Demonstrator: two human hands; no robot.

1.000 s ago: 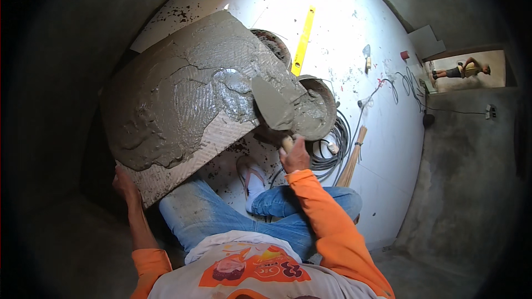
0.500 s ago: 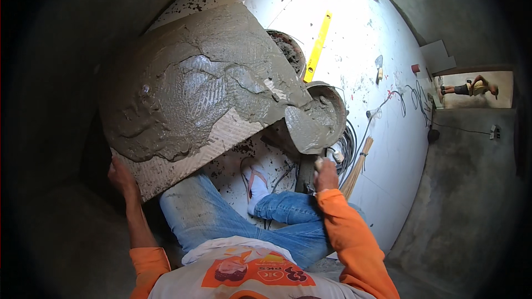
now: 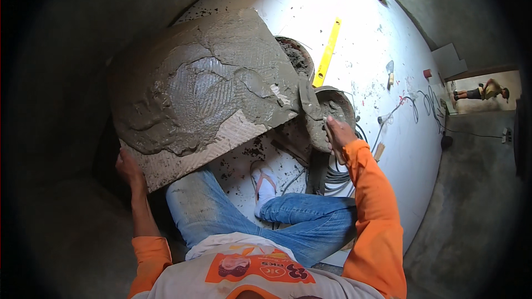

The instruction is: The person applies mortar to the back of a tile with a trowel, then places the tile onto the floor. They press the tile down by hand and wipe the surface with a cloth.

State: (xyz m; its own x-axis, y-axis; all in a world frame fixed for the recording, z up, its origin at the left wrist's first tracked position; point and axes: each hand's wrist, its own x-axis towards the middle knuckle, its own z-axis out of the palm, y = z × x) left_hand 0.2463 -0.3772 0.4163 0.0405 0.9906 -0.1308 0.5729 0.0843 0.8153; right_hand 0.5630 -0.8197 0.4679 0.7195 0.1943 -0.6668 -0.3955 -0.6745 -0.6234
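The ribbed tile (image 3: 238,127) lay slanting before you, wet mortar (image 3: 183,88) covering most of it except a pale strip along its near edge. The change was at the tile's right corner: your trowel (image 3: 306,98) had swung up from low over the mortar bucket (image 3: 348,101) and turned nearly edge-on, which put its blade between the bucket's load and the coated face. The grip of your right hand (image 3: 342,135) was closed round the trowel's handle, off the tile's right side, so the tile lay to its left. Your left hand (image 3: 130,169) touched the tile's near-left corner; its fingertips were hidden, so I couldn't tell how tightly it had closed. Beyond the tile's right side were a second bucket (image 3: 308,58) and a yellow spirit level (image 3: 328,52).
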